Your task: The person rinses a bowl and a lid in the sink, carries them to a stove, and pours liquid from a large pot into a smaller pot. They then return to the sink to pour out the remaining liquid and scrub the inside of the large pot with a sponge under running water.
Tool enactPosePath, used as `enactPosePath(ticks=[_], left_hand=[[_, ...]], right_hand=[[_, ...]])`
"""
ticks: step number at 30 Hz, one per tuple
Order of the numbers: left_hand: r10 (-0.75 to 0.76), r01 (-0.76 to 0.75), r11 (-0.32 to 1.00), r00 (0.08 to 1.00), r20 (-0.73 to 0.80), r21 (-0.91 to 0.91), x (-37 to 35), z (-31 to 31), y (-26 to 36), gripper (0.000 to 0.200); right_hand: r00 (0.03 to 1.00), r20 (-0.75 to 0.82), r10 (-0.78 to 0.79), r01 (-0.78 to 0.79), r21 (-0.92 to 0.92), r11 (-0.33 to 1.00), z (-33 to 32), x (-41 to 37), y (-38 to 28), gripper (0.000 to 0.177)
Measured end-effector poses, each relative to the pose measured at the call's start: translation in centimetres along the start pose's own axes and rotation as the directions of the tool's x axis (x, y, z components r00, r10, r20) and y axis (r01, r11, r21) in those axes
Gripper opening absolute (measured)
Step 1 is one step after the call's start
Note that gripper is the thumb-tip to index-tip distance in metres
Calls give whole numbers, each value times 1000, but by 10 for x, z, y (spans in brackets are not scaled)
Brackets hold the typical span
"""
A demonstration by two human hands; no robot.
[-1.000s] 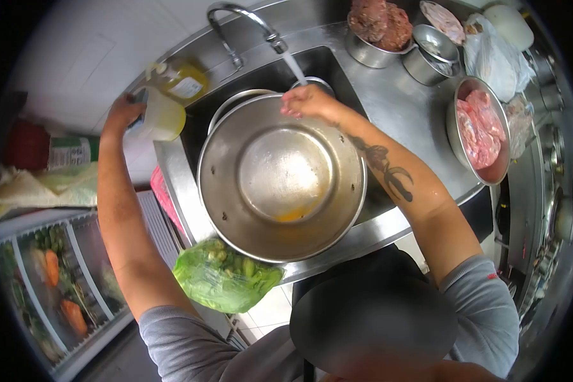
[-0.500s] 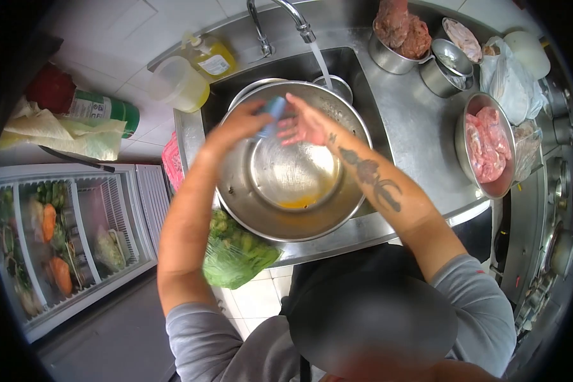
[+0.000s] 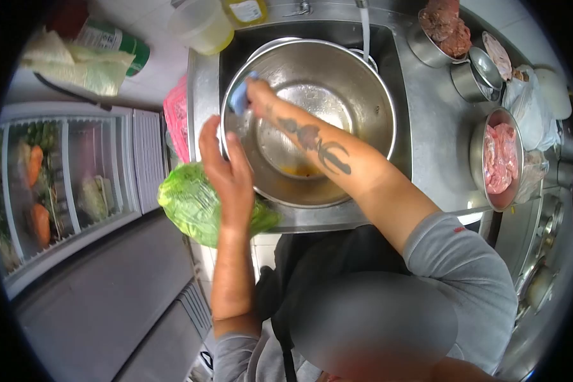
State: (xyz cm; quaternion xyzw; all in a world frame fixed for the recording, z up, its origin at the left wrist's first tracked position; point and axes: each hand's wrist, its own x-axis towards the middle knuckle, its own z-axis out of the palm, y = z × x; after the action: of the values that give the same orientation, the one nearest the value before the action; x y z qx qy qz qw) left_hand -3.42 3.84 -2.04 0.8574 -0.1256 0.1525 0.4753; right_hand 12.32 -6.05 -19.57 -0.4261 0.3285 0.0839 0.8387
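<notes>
A large round steel bowl (image 3: 305,191) rests over the sink, with a little orange liquid inside. My right hand (image 3: 260,97) is closed on a blue cloth or sponge (image 3: 239,97), pressed at the bowl's upper left inner wall. At the bowl's left rim, my left hand (image 3: 228,167) has its fingers raised and apart, with nothing in it. Beneath and beside that hand sits a bag of green leafy vegetables (image 3: 188,194). Water (image 3: 365,35) runs from the tap behind the bowl.
At the right of the counter stand a bowl of raw meat (image 3: 476,159), pots (image 3: 426,52) with more meat, and plastic bags (image 3: 528,118). A yellow-bottomed container (image 3: 204,28) is behind left. An opened refrigerated unit (image 3: 111,229) with vegetables lies left.
My right hand has moved left across the bowl and now has the blue item. My left hand has let go of it and come down to the bowl's left rim. The view has shifted.
</notes>
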Motion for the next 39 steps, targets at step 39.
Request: enactPosePath(ticks=[39], left_hand=[[-57,118,973,957,-283,201,-111,49,-40,53]], right_hand=[[678,298,672,709,-508,-490,-240,-163,-66,30]])
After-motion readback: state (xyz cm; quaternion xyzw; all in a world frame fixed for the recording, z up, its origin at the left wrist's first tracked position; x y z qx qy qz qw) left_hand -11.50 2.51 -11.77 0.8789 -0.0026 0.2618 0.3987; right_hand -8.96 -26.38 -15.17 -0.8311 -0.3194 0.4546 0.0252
